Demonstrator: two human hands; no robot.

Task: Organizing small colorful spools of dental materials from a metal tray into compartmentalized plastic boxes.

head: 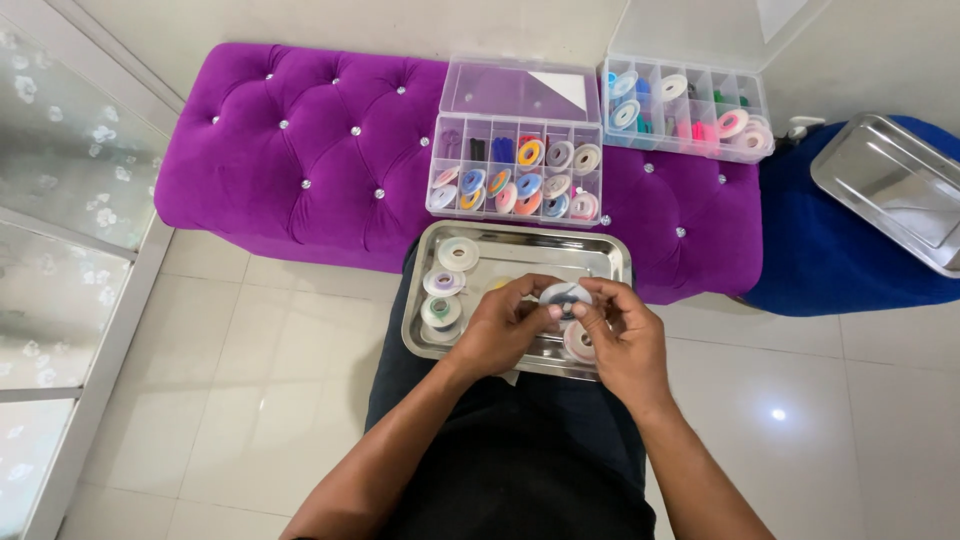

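A steel tray [520, 245] rests on my lap. Over it, my left hand [500, 328] and my right hand [622, 338] together pinch a small clear spool [562, 297] with bluish tape on it. Three more spools lie in a column at the tray's left: a pale one [458, 253], a purple one [443, 281] and a green one [440, 311]. A pinkish spool [578, 342] shows under my right fingers.
A purple tufted bench [300, 150] stands ahead, bearing two open clear compartment boxes [515, 170] [690, 110] filled with several coloured spools. A second steel tray [890, 185] lies on a blue cushion [830, 260] at right. A frosted glass panel lines the left.
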